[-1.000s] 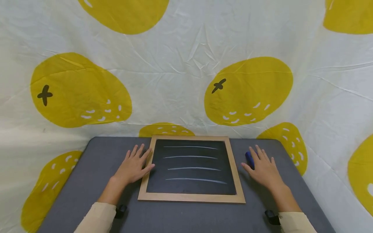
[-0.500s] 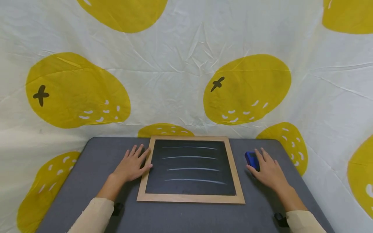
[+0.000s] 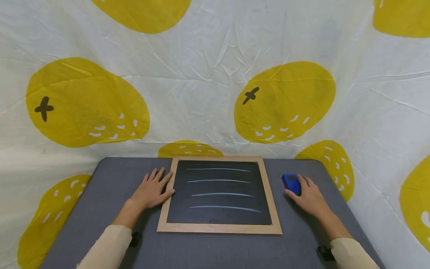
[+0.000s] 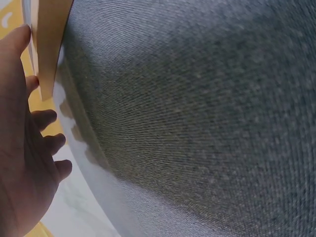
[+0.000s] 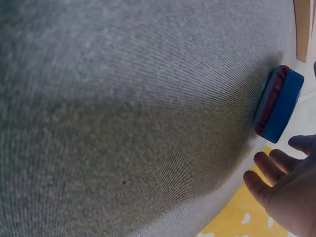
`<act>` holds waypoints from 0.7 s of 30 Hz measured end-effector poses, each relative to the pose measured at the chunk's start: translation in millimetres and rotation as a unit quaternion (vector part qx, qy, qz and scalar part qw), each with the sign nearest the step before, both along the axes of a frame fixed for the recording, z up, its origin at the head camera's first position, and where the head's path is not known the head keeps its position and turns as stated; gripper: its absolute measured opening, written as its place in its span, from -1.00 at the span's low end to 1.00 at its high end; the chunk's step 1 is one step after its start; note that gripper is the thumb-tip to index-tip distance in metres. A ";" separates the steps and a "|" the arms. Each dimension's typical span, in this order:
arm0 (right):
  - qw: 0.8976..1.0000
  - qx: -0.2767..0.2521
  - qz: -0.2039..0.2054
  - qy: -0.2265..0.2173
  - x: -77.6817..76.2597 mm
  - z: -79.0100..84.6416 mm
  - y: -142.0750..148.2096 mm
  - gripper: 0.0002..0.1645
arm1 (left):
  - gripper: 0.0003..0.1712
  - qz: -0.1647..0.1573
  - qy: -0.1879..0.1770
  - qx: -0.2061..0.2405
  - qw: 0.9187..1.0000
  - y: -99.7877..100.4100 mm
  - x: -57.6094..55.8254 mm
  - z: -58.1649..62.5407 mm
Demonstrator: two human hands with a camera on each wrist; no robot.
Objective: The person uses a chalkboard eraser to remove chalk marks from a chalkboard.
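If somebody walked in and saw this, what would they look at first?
Probably the huge yellow shapes on the white cloth behind the gray table. Next, the wood-framed blackboard in the middle, with four white lines. Then the bright blue block right of it, by the right hand.

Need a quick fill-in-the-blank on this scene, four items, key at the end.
1. The board has ____ pale lines drawn across it.
2. The hand at the board's frame is the person's ____ one.
3. Seen from the head camera, the block near the other hand has a ____ top.
4. The large shapes printed on the white cloth backdrop are mainly ____.

Missing words: four; left; blue; yellow.
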State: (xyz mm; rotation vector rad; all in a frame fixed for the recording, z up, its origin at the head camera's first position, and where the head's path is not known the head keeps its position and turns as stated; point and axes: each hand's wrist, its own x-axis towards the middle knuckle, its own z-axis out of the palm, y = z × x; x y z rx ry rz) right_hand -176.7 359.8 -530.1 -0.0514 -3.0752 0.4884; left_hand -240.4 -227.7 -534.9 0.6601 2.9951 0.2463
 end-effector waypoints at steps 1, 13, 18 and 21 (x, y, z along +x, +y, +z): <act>1.000 -0.003 -0.003 -0.001 -0.3 -0.7 -0.2 0.18 | -0.10 0.000 -0.003 0.000 1.000 -0.4 -0.4 -0.4; 0.999 -0.027 -0.035 0.000 0.1 -8.0 -4.6 0.11 | -0.10 0.009 -0.050 0.022 0.998 -4.6 -2.4 -4.1; 0.999 -0.030 -0.043 0.007 -0.8 -11.2 -5.2 0.03 | -0.11 0.010 -0.060 0.033 0.998 -5.0 -1.7 -1.2; 0.998 -0.034 -0.047 0.015 -0.7 -14.1 -5.5 -0.01 | -0.13 0.007 -0.062 0.036 0.997 -4.6 -1.4 -0.8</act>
